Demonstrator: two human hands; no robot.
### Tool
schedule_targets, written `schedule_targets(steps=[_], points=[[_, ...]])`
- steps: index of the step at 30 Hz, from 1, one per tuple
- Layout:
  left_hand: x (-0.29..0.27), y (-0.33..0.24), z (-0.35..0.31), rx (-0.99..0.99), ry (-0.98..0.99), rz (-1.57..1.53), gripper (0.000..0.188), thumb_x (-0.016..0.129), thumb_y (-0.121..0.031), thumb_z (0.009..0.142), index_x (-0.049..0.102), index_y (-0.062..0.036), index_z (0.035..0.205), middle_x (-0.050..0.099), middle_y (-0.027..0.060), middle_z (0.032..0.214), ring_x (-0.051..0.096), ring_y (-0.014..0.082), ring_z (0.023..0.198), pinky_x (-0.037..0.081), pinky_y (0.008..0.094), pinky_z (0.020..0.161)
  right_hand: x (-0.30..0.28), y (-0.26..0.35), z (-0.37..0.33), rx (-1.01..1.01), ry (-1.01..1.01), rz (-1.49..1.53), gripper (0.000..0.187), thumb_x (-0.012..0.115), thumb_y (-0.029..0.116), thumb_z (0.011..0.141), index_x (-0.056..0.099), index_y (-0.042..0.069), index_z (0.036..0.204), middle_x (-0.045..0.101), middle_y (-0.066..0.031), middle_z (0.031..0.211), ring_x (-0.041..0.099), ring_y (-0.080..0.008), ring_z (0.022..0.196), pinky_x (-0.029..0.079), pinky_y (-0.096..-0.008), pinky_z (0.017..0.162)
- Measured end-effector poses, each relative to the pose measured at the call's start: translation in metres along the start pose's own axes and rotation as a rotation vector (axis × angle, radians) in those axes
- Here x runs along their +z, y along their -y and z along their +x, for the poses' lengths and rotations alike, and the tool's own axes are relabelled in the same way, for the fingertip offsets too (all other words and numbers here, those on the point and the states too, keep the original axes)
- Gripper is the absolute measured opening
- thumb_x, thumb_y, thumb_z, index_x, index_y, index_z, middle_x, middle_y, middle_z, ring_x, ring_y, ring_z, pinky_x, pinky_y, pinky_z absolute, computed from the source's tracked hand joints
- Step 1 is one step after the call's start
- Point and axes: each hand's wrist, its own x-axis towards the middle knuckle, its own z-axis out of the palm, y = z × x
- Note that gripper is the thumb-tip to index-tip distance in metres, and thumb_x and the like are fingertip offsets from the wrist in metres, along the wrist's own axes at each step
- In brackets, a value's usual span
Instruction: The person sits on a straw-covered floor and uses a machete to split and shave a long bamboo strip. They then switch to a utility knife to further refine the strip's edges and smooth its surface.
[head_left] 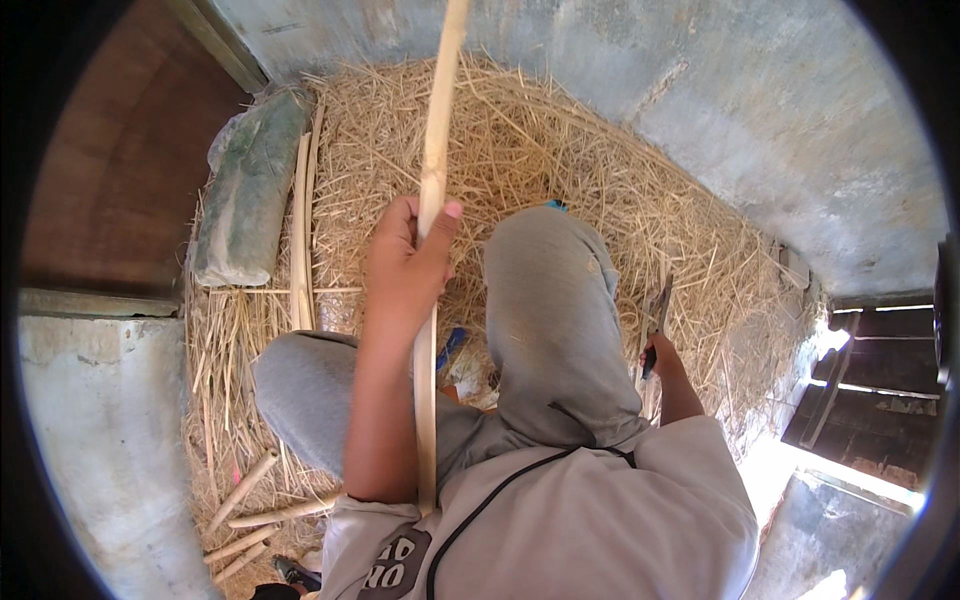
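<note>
A long pale strip of split bamboo or wood (436, 130) stands nearly upright in the view, running from the upper edge down past my left forearm to my shirt. My left hand (408, 262) is closed round it, with the thumb lying along its face. Out to the right of my raised knee, my right hand (664, 358) grips the dark handle of a knife (661, 305). The blade points away from me over the straw, well apart from the strip. Part of the right hand's grip is hidden.
Loose straw (520, 130) covers the floor round my legs. A greenish plastic-wrapped bundle (250, 200) lies at the left beside upright pale strips (301, 230). Several cut sticks (240, 492) lie at lower left. Grey walls (780, 120) and dark planks (870, 390) enclose the space.
</note>
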Motion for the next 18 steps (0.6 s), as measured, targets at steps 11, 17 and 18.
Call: schedule_targets(steps=[11,17,18], points=[[-0.001,0.005,-0.002,0.153,-0.041,0.071,0.036,0.062,-0.033,0.101,0.054,-0.0023,0.084,0.048,-0.0002,0.063,0.042,0.0079,0.058,0.036,0.0283,0.052,0.203,0.238,-0.331,-1.476,0.153,-0.453,0.026,0.067,0.023,0.092,0.061,0.0,0.083,0.051,-0.0025,0.061,0.044,-0.0112,0.058,0.038,-0.0305,0.054],[-0.005,-0.008,-0.007,0.235,-0.074,0.116,0.032,0.062,-0.028,0.1,0.054,-0.001,0.085,0.049,0.002,0.064,0.043,0.0101,0.058,0.036,0.0311,0.052,0.32,0.253,-0.397,-1.878,0.559,-0.953,0.02,0.065,0.019,0.088,0.062,0.001,0.081,0.055,-0.0145,0.06,0.056,-0.0255,0.052,0.042,-0.0379,0.052],[-0.008,-0.011,-0.01,0.221,-0.08,0.157,0.032,0.063,-0.027,0.099,0.054,-0.0006,0.085,0.049,0.0026,0.063,0.044,0.0107,0.057,0.036,0.0316,0.051,0.336,0.255,-0.393,-1.895,0.522,-0.993,0.02,0.065,0.02,0.088,0.063,0.001,0.082,0.057,-0.0153,0.061,0.057,-0.0282,0.052,0.043,-0.0391,0.052]])
